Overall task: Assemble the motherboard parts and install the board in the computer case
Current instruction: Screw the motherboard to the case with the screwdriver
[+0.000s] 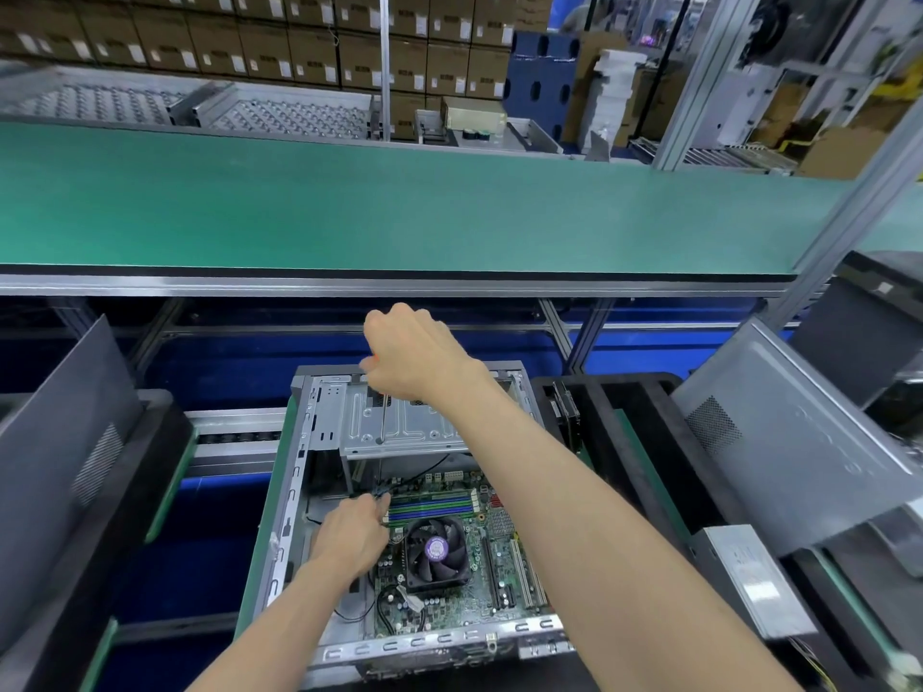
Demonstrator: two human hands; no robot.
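Lying open on its side at the middle of the work area, one computer case [319, 491] holds one motherboard [449, 581] flat on its floor. On that board sit one black CPU fan [435, 551] with a purple hub label, a bank of blue and green memory slots [432, 506] just above it, and long expansion slots [519, 571] to the right. One silver drive cage [399, 427] spans the far end of the case, over the board's upper edge.

Two hands work inside. The right hand [414, 352] has its grip closed round the orange handle of a screwdriver [382, 422], whose thin shaft runs straight down past the drive cage toward the board's top left corner. The left hand [349, 536] rests at that same corner, fingers pinched together at the shaft's tip beside some thin cables [399, 484]; what exactly they pinch is too small to tell.

Two grey side panels lean up, one panel on the left [65, 442] and one on the right [789, 442]. One silver power supply [749, 576] lies to the right of the case. Beyond runs one green surface [399, 202], with stacked cardboard boxes [249, 42] behind.
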